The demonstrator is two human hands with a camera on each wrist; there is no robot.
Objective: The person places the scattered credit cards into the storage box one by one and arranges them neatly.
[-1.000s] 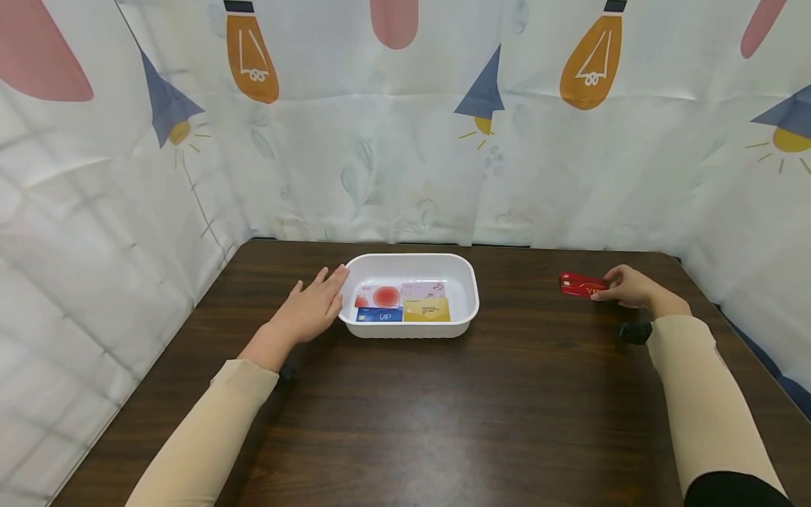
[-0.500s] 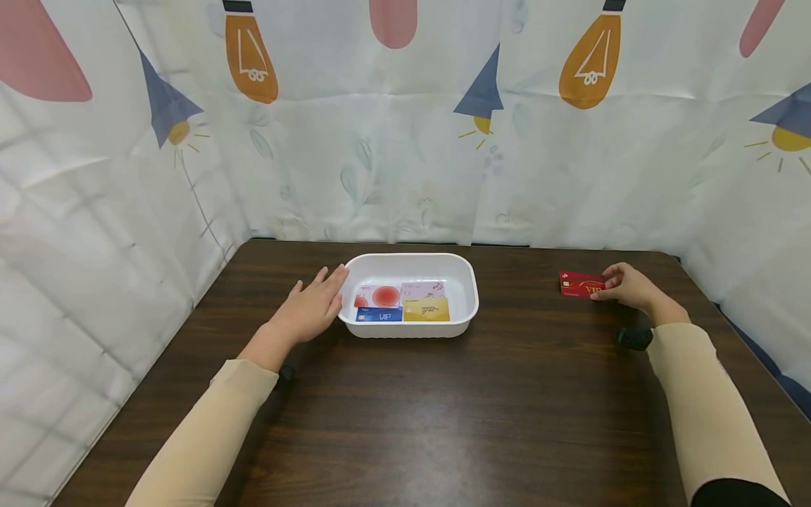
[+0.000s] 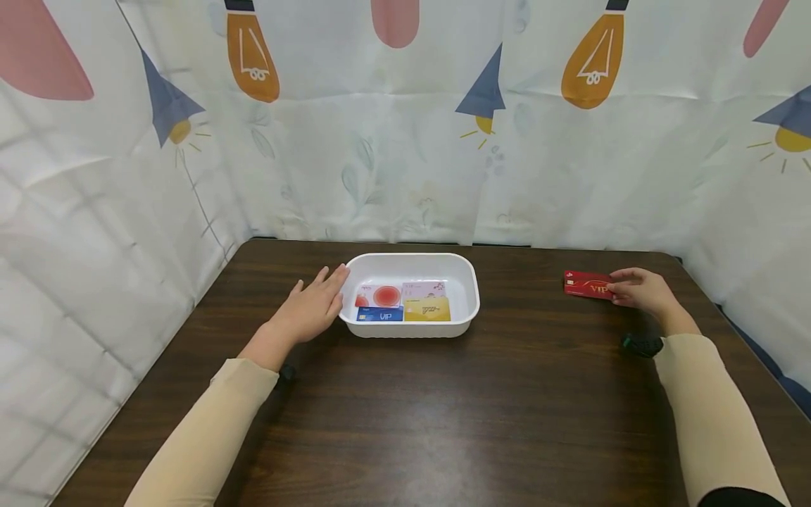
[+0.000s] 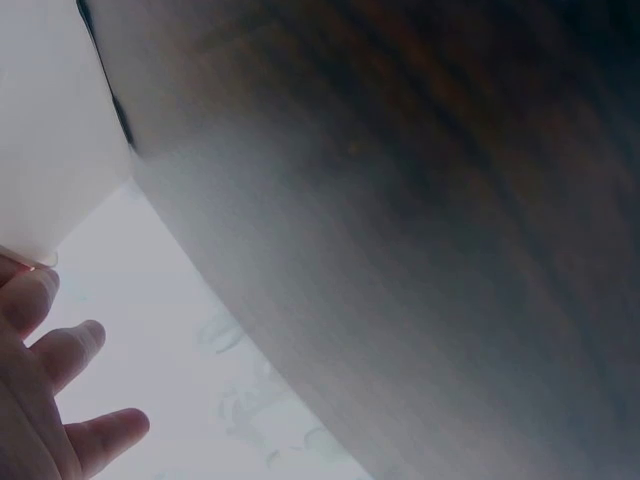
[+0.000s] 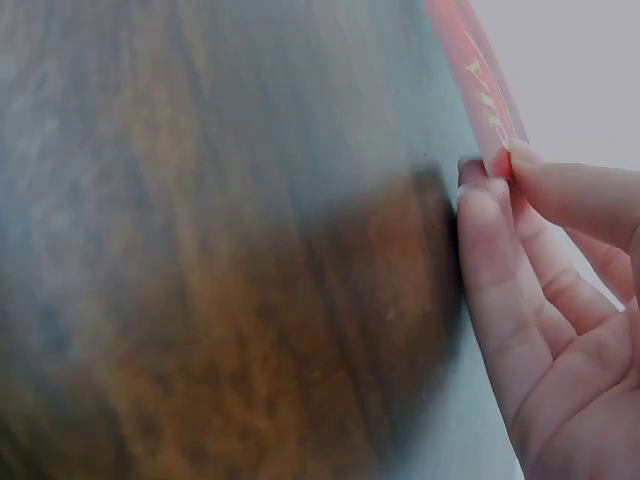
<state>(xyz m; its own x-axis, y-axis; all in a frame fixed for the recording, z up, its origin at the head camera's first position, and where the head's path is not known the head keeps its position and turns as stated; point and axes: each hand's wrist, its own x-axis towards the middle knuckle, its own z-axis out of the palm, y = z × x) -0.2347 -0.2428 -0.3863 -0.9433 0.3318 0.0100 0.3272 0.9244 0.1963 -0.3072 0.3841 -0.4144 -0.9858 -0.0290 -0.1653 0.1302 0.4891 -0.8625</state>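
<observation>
In the head view, a red VIP card (image 3: 586,284) lies at the far right of the brown table. My right hand (image 3: 643,294) pinches its right end between thumb and fingers. The right wrist view shows the fingertips (image 5: 530,165) at the end of the red card (image 5: 478,80). My left hand (image 3: 303,310) rests with straight, spread fingers against the left side of a white plastic tray (image 3: 415,329). Inside lie a white card with a red circle (image 3: 385,296), a pale pink card (image 3: 423,289), a blue VIP card (image 3: 380,315) and a gold card (image 3: 427,310).
The dark brown wooden table (image 3: 431,415) runs back to a white curtain (image 3: 405,169) printed with lamps and bulbs. The curtain also hangs along the left and right sides. Dark wrist-worn devices (image 3: 641,345) sit at both wrists.
My right hand has shifted slightly right, its fingers now at the red card's right end with more of the VIP lettering showing. The left hand and the tray stay in place.
</observation>
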